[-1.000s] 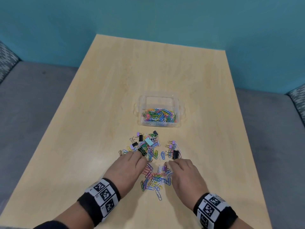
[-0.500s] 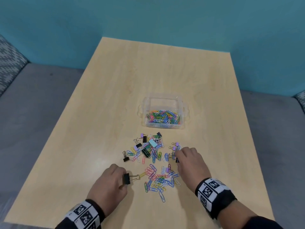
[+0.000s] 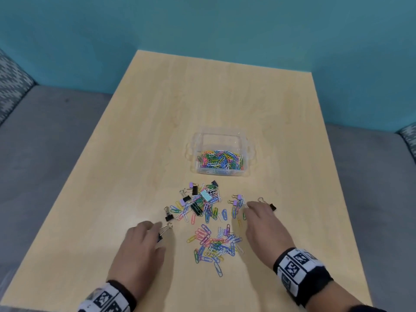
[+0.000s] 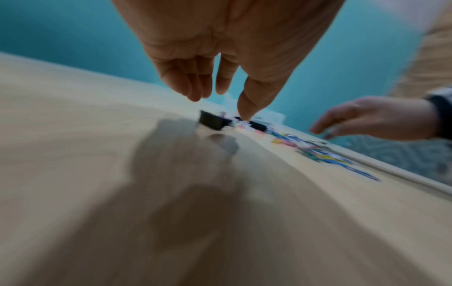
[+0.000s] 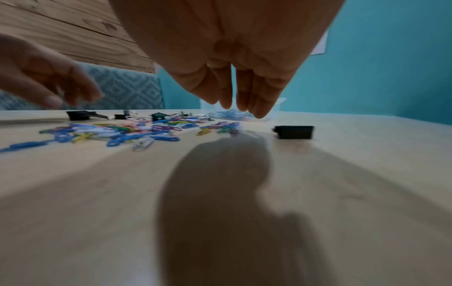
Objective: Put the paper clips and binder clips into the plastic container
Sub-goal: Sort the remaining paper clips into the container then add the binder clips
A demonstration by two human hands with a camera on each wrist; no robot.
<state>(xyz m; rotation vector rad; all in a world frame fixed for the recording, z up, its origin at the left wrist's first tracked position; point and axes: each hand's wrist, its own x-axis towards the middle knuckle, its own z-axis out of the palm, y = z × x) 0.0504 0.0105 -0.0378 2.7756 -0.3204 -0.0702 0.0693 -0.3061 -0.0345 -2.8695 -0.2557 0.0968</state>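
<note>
A clear plastic container (image 3: 221, 132) sits mid-table with coloured paper clips (image 3: 219, 159) in it. In front of it lies a mixed heap of binder clips and paper clips (image 3: 200, 204), and nearer me a loose paper clip pile (image 3: 213, 244). My left hand (image 3: 155, 228) hovers at the heap's left, fingers relaxed, holding nothing. A black binder clip (image 3: 161, 235) lies on the table just under its fingertips (image 4: 193, 94). My right hand (image 3: 252, 206) hangs open at the heap's right; another black binder clip (image 5: 293, 132) lies on the table just right of it.
The wooden table (image 3: 225, 91) stands against a teal wall, with grey seating on both sides. Two small purple binder clips (image 3: 237, 199) lie just left of my right fingertips. A small black binder clip (image 3: 168, 216) lies beyond my left hand.
The left hand has let go of the black binder clip it pinched, which now lies on the table. The right hand slid another black clip rightward out of the heap and released it.
</note>
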